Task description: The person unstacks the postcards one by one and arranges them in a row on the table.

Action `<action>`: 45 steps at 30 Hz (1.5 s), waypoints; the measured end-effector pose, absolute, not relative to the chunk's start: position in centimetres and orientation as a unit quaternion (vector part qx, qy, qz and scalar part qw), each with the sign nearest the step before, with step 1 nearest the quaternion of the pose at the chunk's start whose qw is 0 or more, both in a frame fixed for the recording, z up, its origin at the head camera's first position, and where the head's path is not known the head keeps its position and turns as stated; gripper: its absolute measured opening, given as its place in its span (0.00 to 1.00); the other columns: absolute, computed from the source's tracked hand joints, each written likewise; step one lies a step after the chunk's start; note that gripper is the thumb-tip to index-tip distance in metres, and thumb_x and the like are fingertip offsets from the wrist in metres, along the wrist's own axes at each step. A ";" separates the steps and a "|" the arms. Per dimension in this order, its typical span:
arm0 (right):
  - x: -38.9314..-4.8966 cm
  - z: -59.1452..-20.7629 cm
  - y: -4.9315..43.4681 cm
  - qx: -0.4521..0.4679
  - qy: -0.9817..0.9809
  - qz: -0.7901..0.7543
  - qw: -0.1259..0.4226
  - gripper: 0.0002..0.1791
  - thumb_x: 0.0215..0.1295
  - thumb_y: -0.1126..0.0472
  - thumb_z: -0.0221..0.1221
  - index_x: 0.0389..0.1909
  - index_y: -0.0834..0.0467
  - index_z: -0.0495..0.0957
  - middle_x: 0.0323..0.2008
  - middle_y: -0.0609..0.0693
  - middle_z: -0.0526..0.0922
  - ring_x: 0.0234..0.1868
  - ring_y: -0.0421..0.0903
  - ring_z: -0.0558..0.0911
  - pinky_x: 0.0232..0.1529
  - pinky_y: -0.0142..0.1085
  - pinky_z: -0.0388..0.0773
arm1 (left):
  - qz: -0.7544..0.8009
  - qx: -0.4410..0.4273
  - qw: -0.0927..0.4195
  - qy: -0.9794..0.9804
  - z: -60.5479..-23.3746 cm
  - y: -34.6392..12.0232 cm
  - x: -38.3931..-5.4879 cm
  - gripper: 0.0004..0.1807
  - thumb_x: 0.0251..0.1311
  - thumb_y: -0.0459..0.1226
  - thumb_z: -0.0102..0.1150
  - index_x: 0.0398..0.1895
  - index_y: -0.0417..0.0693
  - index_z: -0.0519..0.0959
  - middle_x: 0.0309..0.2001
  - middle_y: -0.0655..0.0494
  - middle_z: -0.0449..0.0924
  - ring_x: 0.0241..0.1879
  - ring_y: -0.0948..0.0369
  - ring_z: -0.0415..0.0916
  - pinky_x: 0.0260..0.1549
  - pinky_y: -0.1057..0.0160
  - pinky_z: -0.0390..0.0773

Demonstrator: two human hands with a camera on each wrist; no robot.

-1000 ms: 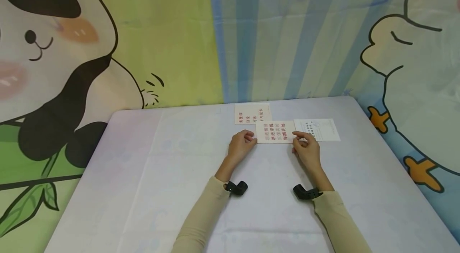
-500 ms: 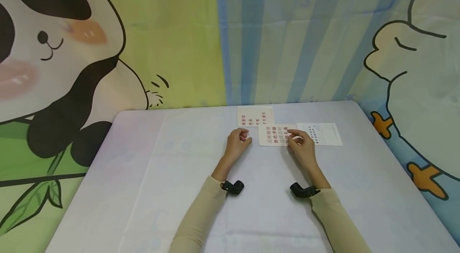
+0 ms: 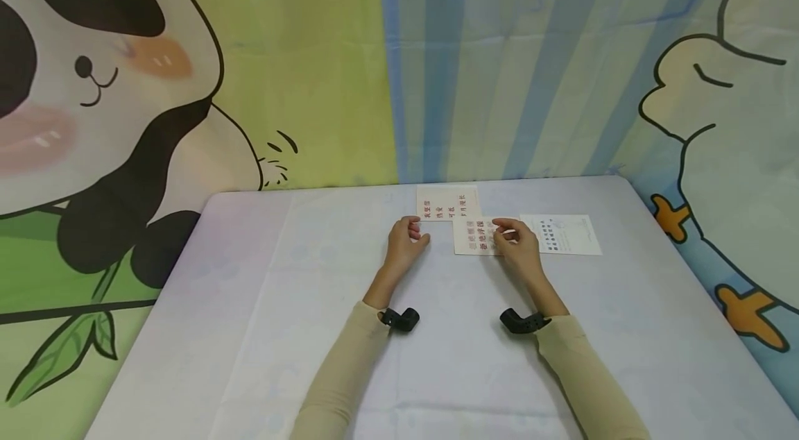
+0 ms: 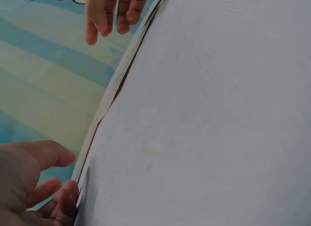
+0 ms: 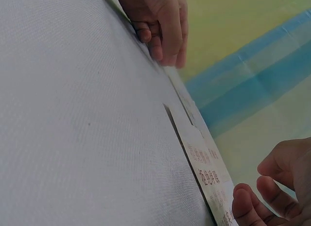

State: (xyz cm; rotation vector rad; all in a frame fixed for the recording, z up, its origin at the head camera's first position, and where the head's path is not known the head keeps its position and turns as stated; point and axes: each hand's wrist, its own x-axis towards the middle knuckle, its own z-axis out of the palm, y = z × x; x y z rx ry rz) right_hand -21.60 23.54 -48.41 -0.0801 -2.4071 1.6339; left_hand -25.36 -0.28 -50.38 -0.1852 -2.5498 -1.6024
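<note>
Three paper cards lie on the white table. The middle card (image 3: 472,237), with rows of red and grey characters, overlaps the back card (image 3: 444,196) and meets the right card (image 3: 579,234), which bears small dark print. My left hand (image 3: 404,246) is beside the back card's lower left corner, its fingertips close to that corner, fingers loosely bent. Over the right part of the middle card hovers my right hand (image 3: 519,246), hiding some characters. The right wrist view shows a gap between its thumb and bent fingers (image 5: 243,201), with nothing pinched.
The white table (image 3: 324,329) ends at a back edge just behind the cards. Beyond it stands a printed cloth backdrop (image 3: 312,65) with a panda and a bird. A black wrist camera (image 3: 402,319) sits on each wrist, over beige sleeves (image 3: 349,370).
My left hand has left the middle card's left edge and moved up toward the back card. My right hand has shifted left from the middle card's right edge to over its print.
</note>
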 end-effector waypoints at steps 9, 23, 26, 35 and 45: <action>-22.2 -48.6 23.2 -0.026 -0.820 0.561 0.111 0.17 0.63 0.72 0.56 0.52 0.69 0.78 0.43 0.63 0.76 0.36 0.39 0.74 0.30 0.19 0.72 | -0.527 -0.047 0.056 -0.847 -50.5 -0.4 -25.8 0.24 0.54 0.30 0.65 0.55 0.32 0.73 0.38 0.45 0.73 0.39 0.52 0.73 0.42 0.60 0.72; -24.9 -48.2 22.6 -0.016 -0.848 0.522 0.092 0.19 0.62 0.70 0.56 0.54 0.69 0.77 0.43 0.65 0.77 0.42 0.55 0.77 0.37 0.23 0.70 | -0.488 -0.038 0.047 -0.871 -50.2 -0.6 -27.4 0.25 0.55 0.31 0.64 0.57 0.32 0.74 0.44 0.43 0.74 0.35 0.55 0.76 0.38 0.63 0.75; -25.5 -48.3 22.5 -0.025 -0.850 0.520 0.076 0.20 0.62 0.70 0.56 0.56 0.69 0.76 0.45 0.64 0.76 0.43 0.54 0.76 0.38 0.26 0.70 | -0.471 -0.029 0.040 -0.881 -50.2 -0.6 -27.7 0.24 0.56 0.32 0.64 0.57 0.34 0.74 0.44 0.45 0.74 0.34 0.56 0.75 0.37 0.65 0.74; -26.6 -48.5 22.5 -0.036 -0.869 0.493 0.012 0.26 0.64 0.68 0.54 0.63 0.72 0.69 0.50 0.65 0.74 0.44 0.51 0.73 0.39 0.29 0.69 | -0.430 -0.011 0.026 -0.902 -50.0 -0.4 -28.4 0.24 0.57 0.36 0.66 0.56 0.37 0.77 0.40 0.49 0.73 0.38 0.57 0.69 0.38 0.62 0.70; -27.6 -48.5 22.3 -0.030 -0.891 0.454 -0.010 0.25 0.65 0.67 0.53 0.61 0.74 0.70 0.49 0.65 0.75 0.39 0.49 0.69 0.36 0.32 0.64 | -0.425 -0.013 0.029 -0.905 -50.2 -0.4 -28.9 0.24 0.56 0.37 0.66 0.56 0.39 0.79 0.40 0.49 0.75 0.39 0.56 0.71 0.38 0.61 0.71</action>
